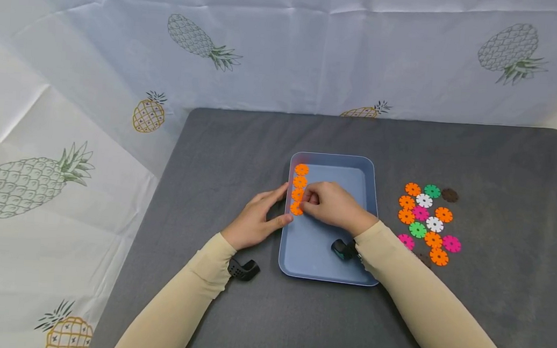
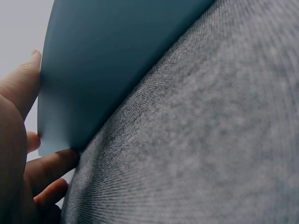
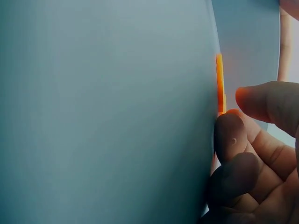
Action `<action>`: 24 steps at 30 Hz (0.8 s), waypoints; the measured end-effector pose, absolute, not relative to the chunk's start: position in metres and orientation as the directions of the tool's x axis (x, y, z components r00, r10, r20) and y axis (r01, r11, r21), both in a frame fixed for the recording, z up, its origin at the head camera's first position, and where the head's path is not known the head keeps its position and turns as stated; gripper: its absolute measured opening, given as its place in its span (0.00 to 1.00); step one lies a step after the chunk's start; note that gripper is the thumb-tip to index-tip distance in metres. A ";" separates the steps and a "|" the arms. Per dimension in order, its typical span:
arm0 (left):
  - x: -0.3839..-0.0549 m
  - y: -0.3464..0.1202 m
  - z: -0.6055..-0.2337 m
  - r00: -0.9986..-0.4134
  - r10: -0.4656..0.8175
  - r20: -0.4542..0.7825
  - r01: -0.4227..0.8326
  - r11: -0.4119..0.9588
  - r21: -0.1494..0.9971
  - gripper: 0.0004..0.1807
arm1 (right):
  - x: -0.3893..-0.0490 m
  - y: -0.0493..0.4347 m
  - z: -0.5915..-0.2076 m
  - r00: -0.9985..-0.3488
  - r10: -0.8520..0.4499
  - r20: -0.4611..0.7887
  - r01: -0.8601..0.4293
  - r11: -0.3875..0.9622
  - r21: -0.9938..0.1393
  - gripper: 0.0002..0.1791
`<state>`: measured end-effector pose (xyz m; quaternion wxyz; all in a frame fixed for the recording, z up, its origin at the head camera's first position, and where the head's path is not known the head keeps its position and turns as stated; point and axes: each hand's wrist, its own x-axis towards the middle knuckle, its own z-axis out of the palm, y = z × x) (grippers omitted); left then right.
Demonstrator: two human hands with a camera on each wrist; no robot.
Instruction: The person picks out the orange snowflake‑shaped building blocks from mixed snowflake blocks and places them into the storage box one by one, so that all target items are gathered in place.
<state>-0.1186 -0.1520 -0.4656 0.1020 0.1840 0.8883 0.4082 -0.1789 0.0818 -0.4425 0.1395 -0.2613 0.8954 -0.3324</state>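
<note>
A column of several orange notched discs point(image 1: 299, 181) lies along the left inner side of a blue rectangular tray point(image 1: 328, 253). My left hand point(image 1: 257, 219) rests against the tray's left edge, thumb and fingers spread and fairly straight along it. Inside the tray, my right hand point(image 1: 332, 206) is at the lowest orange disc point(image 1: 296, 208), its fingertips at the disc's right side. The right wrist view has an orange disc point(image 3: 220, 84) edge-on against the tray, with the thumb point(image 3: 261, 102) apart from the bent fingers point(image 3: 230, 137).
On the grey tabletop point(image 1: 502, 297) right of the tray lie several loose discs: orange point(image 1: 433, 239), pink point(image 1: 451, 243), green point(image 1: 417, 229), white point(image 1: 434, 224) and brown point(image 1: 449, 195). My right forearm point(image 1: 425, 297) partly covers the lowest ones. A pineapple-print cloth point(image 1: 287, 50) hangs behind.
</note>
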 end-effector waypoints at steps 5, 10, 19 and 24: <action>-0.119 -0.152 -0.466 -0.911 0.410 -0.046 0.235 0.606 0.760 0.46 | -0.178 0.082 -0.442 -0.826 -0.559 -0.069 -0.374 0.636 -0.676 0.06; -0.118 -0.152 -0.467 -0.912 0.406 -0.055 0.224 0.607 0.762 0.45 | -0.178 0.082 -0.442 -0.818 -0.570 -0.072 -0.377 0.627 -0.682 0.06; -0.117 -0.151 -0.467 -0.916 0.401 -0.029 0.244 0.612 0.753 0.45 | -0.174 0.092 -0.427 -0.819 -0.567 -0.083 -0.350 0.610 -0.711 0.05; -0.116 -0.150 -0.466 -0.917 0.398 -0.021 0.249 0.612 0.751 0.45 | -0.171 0.103 -0.419 -0.837 -0.539 -0.093 -0.322 0.623 -0.713 0.06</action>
